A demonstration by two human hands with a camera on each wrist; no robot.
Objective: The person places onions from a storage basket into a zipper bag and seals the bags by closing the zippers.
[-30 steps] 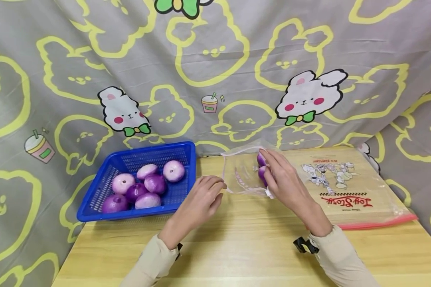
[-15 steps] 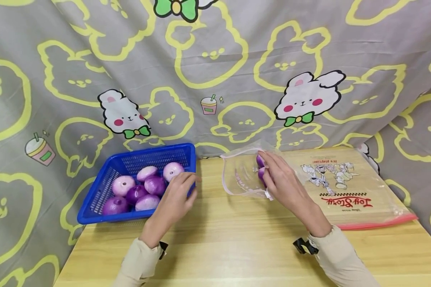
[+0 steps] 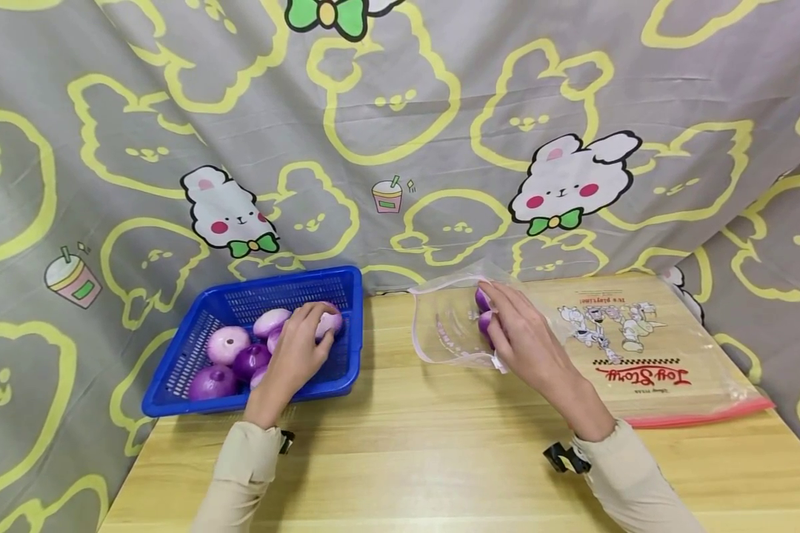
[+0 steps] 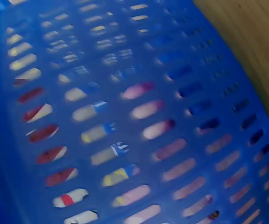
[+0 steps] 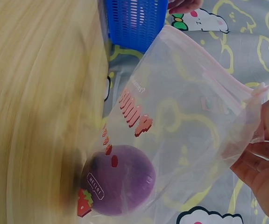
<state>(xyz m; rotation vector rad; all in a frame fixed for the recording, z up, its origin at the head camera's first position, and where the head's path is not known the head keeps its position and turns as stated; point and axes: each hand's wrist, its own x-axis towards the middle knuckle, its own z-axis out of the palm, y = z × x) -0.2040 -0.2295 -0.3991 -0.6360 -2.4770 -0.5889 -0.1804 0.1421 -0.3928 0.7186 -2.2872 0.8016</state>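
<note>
In the head view my left hand [image 3: 298,344] reaches into the blue basket [image 3: 355,370], its fingers curled over a purple onion [image 3: 331,323] at the right side. The left wrist view shows just the basket's slotted wall [image 4: 139,112]; that hand is out of sight there. My right hand [image 3: 530,337] grips the edge of a clear zip bag [image 3: 443,326], pinching it between thumb and fingers in the right wrist view. The bag's mouth gapes toward the basket. Inside the bag, a purple onion [image 5: 120,179] rests near the table; the head view shows two purple shapes there.
Several other onions [image 3: 229,346] lie in the basket. A large clear bag [image 3: 640,348] with a cartoon print and red edge lies flat on the wooden table [image 3: 427,459] at right. Behind the table hangs a patterned grey curtain [image 3: 387,244].
My left hand has left the bag's mouth, moved left into the basket and closed over the right-hand onion. My right hand stays at the bag.
</note>
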